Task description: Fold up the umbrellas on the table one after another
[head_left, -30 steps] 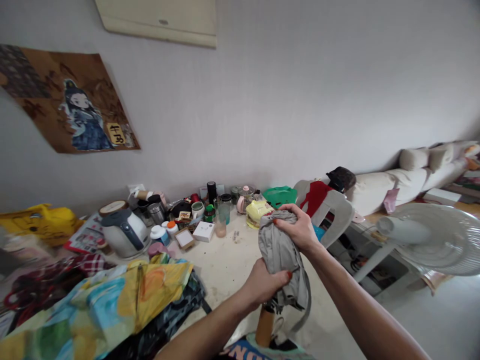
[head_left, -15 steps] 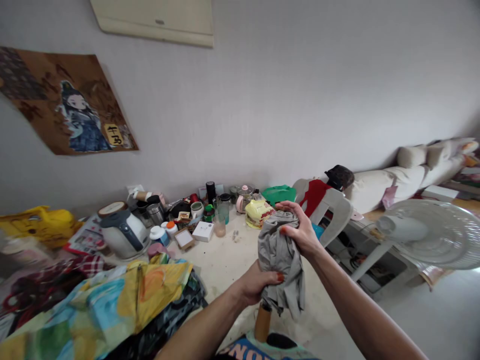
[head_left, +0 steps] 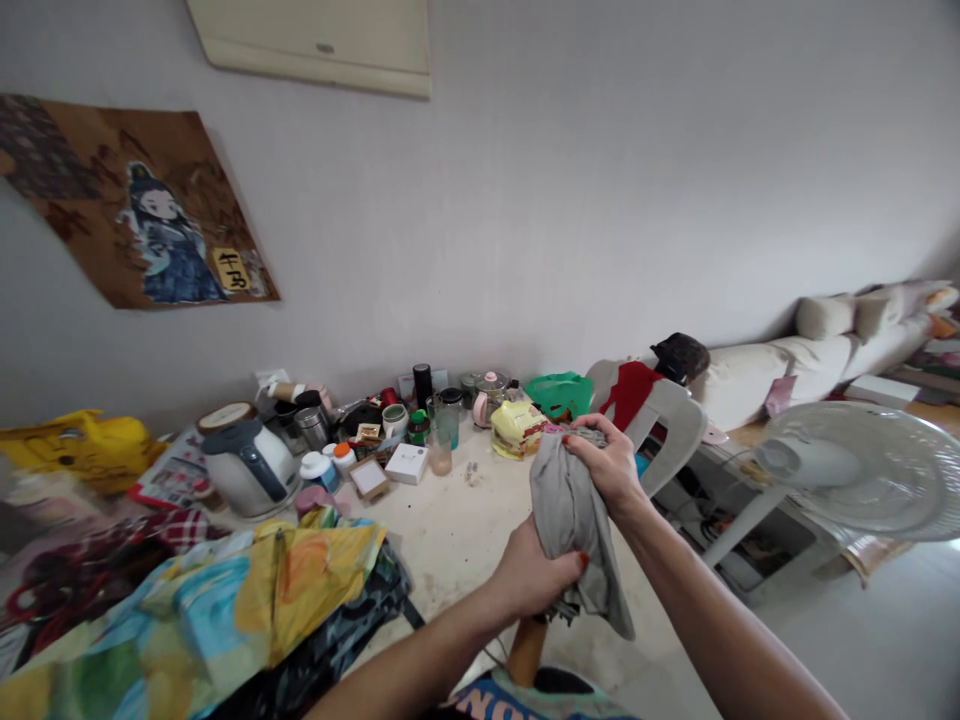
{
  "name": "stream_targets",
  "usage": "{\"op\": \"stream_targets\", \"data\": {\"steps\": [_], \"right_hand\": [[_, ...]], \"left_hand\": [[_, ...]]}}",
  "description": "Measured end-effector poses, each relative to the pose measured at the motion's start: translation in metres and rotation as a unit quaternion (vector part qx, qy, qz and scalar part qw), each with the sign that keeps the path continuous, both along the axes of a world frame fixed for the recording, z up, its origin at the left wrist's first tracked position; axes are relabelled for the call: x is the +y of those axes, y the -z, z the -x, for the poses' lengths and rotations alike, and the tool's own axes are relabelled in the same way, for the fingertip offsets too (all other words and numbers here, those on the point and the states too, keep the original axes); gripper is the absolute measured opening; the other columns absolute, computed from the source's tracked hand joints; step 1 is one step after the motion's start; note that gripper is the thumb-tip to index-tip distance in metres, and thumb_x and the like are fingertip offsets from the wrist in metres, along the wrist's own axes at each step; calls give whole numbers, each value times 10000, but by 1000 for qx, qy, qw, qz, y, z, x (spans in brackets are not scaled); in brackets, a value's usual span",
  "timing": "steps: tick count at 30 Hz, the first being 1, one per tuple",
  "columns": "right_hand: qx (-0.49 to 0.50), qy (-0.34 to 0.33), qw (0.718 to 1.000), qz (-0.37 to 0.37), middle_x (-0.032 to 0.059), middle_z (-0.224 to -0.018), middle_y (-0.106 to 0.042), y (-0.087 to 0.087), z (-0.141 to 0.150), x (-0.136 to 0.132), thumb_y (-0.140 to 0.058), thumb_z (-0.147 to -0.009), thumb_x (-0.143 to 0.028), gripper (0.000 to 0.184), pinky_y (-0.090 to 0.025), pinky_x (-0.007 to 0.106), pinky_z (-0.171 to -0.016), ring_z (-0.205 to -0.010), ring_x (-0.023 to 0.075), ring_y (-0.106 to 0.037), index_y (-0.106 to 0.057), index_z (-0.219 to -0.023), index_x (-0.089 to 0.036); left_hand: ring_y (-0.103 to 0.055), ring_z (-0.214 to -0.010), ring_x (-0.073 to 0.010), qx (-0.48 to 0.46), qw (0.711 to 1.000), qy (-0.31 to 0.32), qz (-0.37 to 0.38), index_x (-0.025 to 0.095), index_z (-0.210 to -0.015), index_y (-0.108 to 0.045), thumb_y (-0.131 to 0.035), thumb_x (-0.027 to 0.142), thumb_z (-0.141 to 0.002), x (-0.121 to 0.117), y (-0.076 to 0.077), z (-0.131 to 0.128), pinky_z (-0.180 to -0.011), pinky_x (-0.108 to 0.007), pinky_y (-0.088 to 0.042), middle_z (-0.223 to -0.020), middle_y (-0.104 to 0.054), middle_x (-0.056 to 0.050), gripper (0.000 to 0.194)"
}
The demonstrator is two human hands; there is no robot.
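Observation:
I hold a grey folding umbrella (head_left: pixel 574 510) over the table, its loose fabric gathered in folds. A brown handle (head_left: pixel 527 650) with a thin cord sticks out below, towards my body. My left hand (head_left: pixel 536 570) is closed around the lower part of the fabric, thumb on top near dark rib ends. Higher up, my right hand (head_left: pixel 607 462) pinches the fabric at the far end of the umbrella. Part of the fingers of both hands is hidden behind the cloth.
On the white table (head_left: pixel 442 530) stand a kettle (head_left: pixel 247 465), a small white box (head_left: pixel 407 463), cups and bottles. Colourful fabric (head_left: pixel 247 610) lies at the left. A yellow package (head_left: pixel 517 428) and a white chair (head_left: pixel 671 430) are beyond my hands; a fan (head_left: pixel 847 465) stands right.
The umbrella's fabric has been pulled smoother and hangs out further to the lower right. My left hand has shifted slightly right; my right hand has moved a little right and down.

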State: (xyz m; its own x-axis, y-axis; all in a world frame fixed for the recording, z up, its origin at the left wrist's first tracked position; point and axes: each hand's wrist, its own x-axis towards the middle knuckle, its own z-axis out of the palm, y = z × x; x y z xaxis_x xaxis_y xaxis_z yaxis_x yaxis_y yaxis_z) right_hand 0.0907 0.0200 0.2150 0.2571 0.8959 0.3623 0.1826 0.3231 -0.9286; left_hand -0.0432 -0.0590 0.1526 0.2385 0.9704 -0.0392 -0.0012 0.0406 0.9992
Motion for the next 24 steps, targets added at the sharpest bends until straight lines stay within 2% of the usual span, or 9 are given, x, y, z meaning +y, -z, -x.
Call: {"op": "stream_targets", "data": {"steps": [2, 4, 6, 8, 11, 16, 19, 21, 24], "right_hand": [[48, -39, 998, -27, -7, -743, -624, 0, -1, -1, -709, -559, -298, 188, -429, 279, -652, -670, 162, -531, -618, -701, -215], [95, -94, 989, -71, -2, -783, -626, -1, 1, -4, -722, -560, -277, 178, -447, 289, -718, -736, 171, -558, -616, -691, -223], [130, -143, 975, -107, -3, -797, -619, -2, 4, -7, -739, -563, -268, 175, -455, 315, -795, -795, 183, -578, -618, -685, -230], [150, -167, 967, -116, -4, -800, -619, -2, 7, -9, -756, -570, -273, 185, -456, 339, -837, -821, 193, -590, -625, -695, -235], [141, -120, 980, -80, 5, -850, -655, 2, 7, -4, -774, -597, -319, 209, -456, 342, -852, -831, 196, -598, -656, -746, -232], [140, -3, 990, 30, 40, -927, -691, 18, 7, 3, -689, -678, -560, 478, -488, 350, -810, -860, 228, -613, -651, -1010, -219], [125, 22, 990, 59, 55, -1066, -676, 27, 15, -3, -725, -629, -576, 655, -500, 350, -853, -964, 249, -619, -591, -1165, -224], [120, 28, 990, 72, 64, -1132, -660, 28, 20, -9, -789, -574, -516, 767, -498, 354, -881, -1003, 251, -620, -538, -1240, -231], [132, 29, 988, 69, 76, -1093, -673, 25, 23, -12, -839, -524, -421, 768, -508, 369, -851, -967, 254, -631, -541, -1199, -211]], "left_hand": [[-628, -858, -227, -123, 986, 103, 45, 109, -1030, -662, -781, 206, -516, 4, 2, 7, -788, -319, -486, -947, -693, -102, 537], [-640, -845, -215, -226, 948, 202, 96, 109, -1068, -657, -846, 225, -447, 10, 10, 12, -785, -316, -495, -969, -693, -115, 659], [-649, -808, -207, -283, 911, 262, 142, 96, -1063, -665, -873, 267, -408, 14, 22, 15, -743, -305, -503, -964, -692, -133, 709], [-646, -738, -188, -315, 888, 282, 180, 70, -1009, -680, -874, 310, -395, 15, 33, 14, -677, -282, -502, -917, -692, -140, 687], [-612, -629, -133, -323, 894, 246, 190, 52, -929, -688, -857, 320, -422, 16, 38, 10, -616, -244, -487, -817, -681, -117, 598], [-607, -648, -122, -250, 948, 132, 147, 83, -920, -686, -779, 227, -514, 14, 21, 4, -646, -237, -482, -790, -681, -67, 441], [-632, -724, -159, -178, 974, 76, 116, 93, -945, -685, -707, 192, -562, 14, 12, 0, -703, -267, -494, -855, -706, -79, 397], [-648, -869, -210, -100, 993, 23, 57, 109, -1034, -672, -682, 166, -582, 14, 11, -3, -806, -308, -498, -988, -714, -101, 455], [-605, -1062, -281, 23, 997, -59, -35, 140, -1183, -612, -682, 145, -601, 15, 11, -4, -943, -376, -461, -1140, -683, -122, 586]]}}
